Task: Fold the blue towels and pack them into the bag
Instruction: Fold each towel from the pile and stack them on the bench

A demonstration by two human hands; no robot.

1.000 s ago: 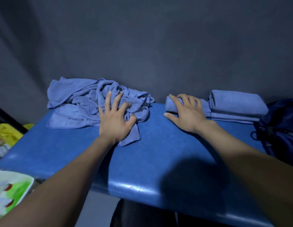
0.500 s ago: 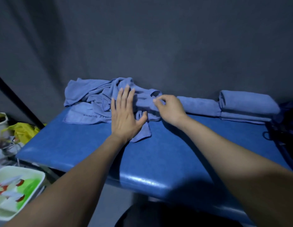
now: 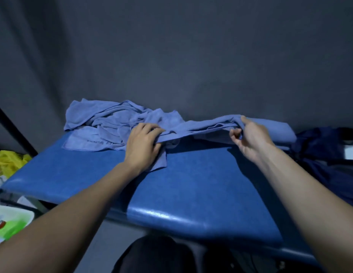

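A heap of crumpled blue towels (image 3: 104, 123) lies at the back left of the blue padded table (image 3: 191, 184). One blue towel (image 3: 203, 126) is stretched out of the heap toward the right, lifted a little off the table. My left hand (image 3: 143, 141) grips its left part with curled fingers. My right hand (image 3: 250, 134) pinches its right end. Behind my right hand a folded blue towel (image 3: 278, 129) lies against the wall, partly hidden. The dark blue bag (image 3: 325, 154) sits at the table's right end.
A dark grey wall runs close behind the table. Left of the table and lower down are a yellow plastic bag (image 3: 10, 160) and a white tray with green contents (image 3: 12, 225). A black bar (image 3: 14, 131) slants at the far left.
My left hand went from lying flat on the heap to gripping a towel. My right hand took hold of the towel's end and pulled it rightward, stretching it out.
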